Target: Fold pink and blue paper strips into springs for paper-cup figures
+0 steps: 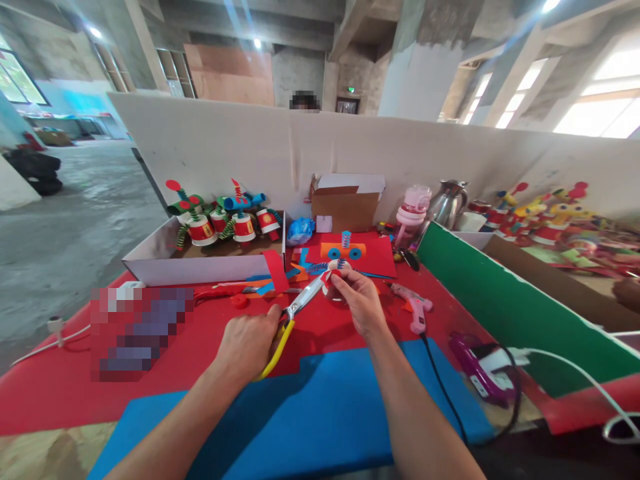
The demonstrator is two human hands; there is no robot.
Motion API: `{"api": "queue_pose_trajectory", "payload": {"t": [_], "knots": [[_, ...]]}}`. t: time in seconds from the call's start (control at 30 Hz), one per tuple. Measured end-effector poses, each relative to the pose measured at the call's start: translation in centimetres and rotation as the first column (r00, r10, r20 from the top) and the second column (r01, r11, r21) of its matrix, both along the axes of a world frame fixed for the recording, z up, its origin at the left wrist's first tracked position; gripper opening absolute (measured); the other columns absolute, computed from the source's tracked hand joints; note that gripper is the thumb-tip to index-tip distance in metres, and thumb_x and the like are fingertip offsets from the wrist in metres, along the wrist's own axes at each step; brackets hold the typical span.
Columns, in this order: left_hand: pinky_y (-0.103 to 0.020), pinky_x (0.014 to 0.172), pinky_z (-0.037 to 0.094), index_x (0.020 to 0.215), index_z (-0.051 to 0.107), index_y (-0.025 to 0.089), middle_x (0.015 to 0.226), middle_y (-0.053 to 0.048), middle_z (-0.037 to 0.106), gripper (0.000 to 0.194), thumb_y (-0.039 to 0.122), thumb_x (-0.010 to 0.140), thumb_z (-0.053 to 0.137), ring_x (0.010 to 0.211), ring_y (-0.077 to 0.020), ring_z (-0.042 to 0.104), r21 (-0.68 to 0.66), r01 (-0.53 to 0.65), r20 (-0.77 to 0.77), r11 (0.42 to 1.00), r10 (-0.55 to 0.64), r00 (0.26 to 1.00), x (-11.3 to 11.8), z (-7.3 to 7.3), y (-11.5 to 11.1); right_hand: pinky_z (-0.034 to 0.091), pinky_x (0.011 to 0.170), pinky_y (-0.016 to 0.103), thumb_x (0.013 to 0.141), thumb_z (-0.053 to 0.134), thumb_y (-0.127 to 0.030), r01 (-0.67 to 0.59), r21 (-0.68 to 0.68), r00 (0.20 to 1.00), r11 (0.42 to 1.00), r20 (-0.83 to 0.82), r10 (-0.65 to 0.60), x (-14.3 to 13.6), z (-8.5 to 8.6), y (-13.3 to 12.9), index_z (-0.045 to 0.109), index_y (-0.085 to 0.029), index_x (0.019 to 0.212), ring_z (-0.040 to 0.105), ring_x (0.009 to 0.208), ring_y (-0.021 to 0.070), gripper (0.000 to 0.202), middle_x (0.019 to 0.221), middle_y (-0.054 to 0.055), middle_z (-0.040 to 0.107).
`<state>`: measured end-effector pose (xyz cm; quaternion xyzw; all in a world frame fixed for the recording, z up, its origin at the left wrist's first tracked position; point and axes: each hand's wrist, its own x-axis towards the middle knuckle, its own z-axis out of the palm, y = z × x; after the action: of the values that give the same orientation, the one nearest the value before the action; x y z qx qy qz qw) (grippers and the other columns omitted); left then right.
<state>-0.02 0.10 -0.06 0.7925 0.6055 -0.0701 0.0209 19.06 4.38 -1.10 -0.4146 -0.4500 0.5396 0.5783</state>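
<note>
My left hand is closed around the yellow handles of the scissors, whose blades point up and to the right. Pinched between the fingers of my right hand is a small red-and-white paper piece, right at the scissor tips. Whether the blades are cutting into it cannot be made out. Just behind my hands lies an orange paper tube with blue rings and a blue folded spring on top. A pink glue gun rests on the red table covering to the right of my right hand.
At the back left, a white box holds several paper-cup figures. A green-sided box stands on the right, near a purple power strip. Behind are a pink bottle, a steel jug and a cardboard box. Blue sheet in front.
</note>
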Motion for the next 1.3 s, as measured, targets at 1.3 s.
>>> {"api": "queue_pose_trajectory", "payload": {"t": [1.3], "knots": [[-0.037,0.064,0.048,0.109,0.052,0.015,0.082,-0.015,0.069,0.031,0.021,0.087,0.031,0.08,-0.0316,0.068,-0.04,0.004,-0.016,0.999,-0.005,1.0,0.17,0.15,0.02,0.05,0.059,0.024,0.057,0.078,-0.046,-0.003,-0.006,1.0,1.0,0.024,0.003,0.51,-0.39,0.48,0.07,-0.019,0.072,0.058,0.057,0.0105,0.032,0.064,-0.002,0.064]]}}
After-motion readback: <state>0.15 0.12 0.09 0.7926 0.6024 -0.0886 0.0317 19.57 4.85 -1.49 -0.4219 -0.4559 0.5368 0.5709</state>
